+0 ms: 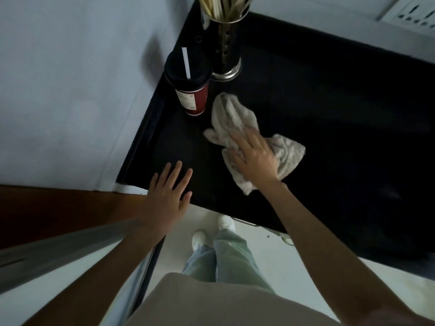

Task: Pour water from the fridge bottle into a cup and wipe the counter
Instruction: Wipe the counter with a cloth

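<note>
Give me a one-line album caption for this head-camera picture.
Right hand presses a pale cloth on the black counter beside a red lidded cup; left hand open.

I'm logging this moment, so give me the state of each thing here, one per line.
Cup: upright, lidded, straw in.
Cloth: crumpled on the counter, pressed by right hand.
Left hand: fingers straight, at counter edge.
Utensil holder: upright, holding chopsticks.

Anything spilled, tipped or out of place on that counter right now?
Nothing stands out. The red cup stands upright with its dark lid on, the metal utensil holder is upright behind it, and no spill shows on the black counter, though it is dark. The right hand presses the crumpled cloth; the left hand rests flat.
</note>
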A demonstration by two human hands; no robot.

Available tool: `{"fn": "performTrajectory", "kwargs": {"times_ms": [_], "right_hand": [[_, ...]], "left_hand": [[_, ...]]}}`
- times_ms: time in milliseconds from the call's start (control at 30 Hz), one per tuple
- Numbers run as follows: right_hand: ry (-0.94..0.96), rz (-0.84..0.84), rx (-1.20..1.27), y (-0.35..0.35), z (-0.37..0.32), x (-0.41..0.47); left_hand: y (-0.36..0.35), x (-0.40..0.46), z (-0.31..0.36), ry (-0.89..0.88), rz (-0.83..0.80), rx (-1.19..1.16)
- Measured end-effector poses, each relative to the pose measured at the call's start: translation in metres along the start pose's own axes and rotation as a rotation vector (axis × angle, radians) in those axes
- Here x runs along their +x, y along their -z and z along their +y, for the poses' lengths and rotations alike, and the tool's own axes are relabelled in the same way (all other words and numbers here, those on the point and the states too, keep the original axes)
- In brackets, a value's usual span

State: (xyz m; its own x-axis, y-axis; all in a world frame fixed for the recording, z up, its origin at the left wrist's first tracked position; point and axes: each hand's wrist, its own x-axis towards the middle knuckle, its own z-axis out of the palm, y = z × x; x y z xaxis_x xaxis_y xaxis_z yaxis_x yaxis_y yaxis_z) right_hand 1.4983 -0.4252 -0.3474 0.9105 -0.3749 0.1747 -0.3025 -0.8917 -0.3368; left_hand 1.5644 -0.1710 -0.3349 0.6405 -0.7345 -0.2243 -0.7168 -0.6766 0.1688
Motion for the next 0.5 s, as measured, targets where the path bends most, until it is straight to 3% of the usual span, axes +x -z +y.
{"fn": "performTrajectory", "kwargs": {"times_ms": [133, 233, 300, 400, 500], "right_hand": [[-0.198, 0.035, -0.044, 0.011, 0.047, 0.038], [-0.309, 0.028, -0.032, 0.006, 0.036, 0.093], [-0.251, -0.042, 0.009, 0.0, 0.011, 0.091], [-0.086, -0.015, 0.014, 0.0, -0.014, 0.023], [-0.053, -0.001, -0.01, 0.011, 0.011, -0.034]], "left_hand": [[0.001, -0.001, 0.0, -0.002, 0.007, -0.01], [-0.001, -0.002, 0.0, -0.005, 0.009, -0.018], [-0.002, -0.001, 0.0, -0.007, 0.018, -0.01], [0.0, -0.002, 0.0, -0.002, 0.0, 0.01], [0.0, -0.002, 0.0, 0.008, -0.014, 0.025]]}}
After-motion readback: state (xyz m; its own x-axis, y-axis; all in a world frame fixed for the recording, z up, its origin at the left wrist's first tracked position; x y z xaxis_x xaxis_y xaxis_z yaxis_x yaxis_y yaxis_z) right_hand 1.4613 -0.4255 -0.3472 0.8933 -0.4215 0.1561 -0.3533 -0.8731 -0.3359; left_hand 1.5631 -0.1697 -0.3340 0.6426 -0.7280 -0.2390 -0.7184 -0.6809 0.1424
